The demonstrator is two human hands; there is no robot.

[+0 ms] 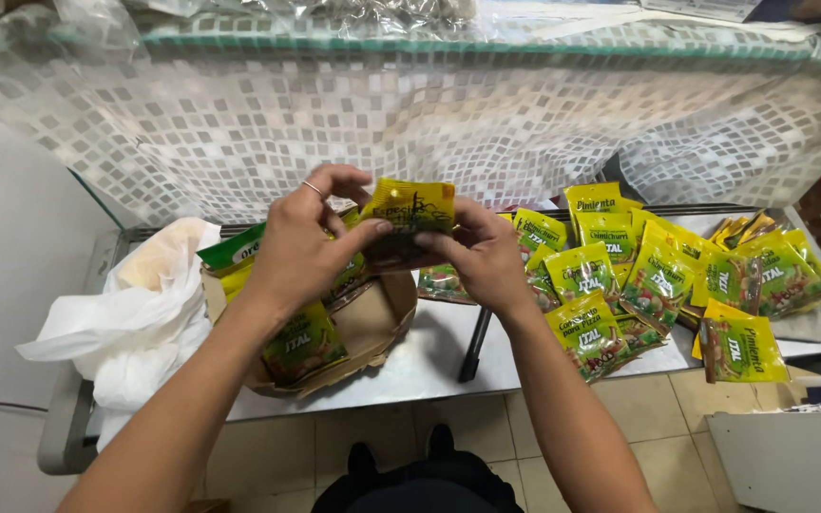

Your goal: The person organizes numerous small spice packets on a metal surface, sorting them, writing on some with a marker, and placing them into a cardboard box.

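Observation:
Both my hands hold one small yellow spice packet (414, 211) up in front of me, above the metal shelf (429, 356). My left hand (304, 249), with a ring on one finger, pinches its left side. My right hand (485, 255) grips its lower right side. Just below my left hand stands an open brown cardboard box (371, 328) with more yellow and green packets (304, 344) stuck in it. To the right, several similar yellow-green packets (662, 280) lie spread on the shelf.
A white plastic bag (135, 318) sits bunched at the shelf's left end. A glass shelf (429, 43) covered in mosaic-patterned film runs above. A black bar (476, 344) crosses the metal shelf. Beige floor tiles (334, 446) and my dark shoes (401, 448) show below.

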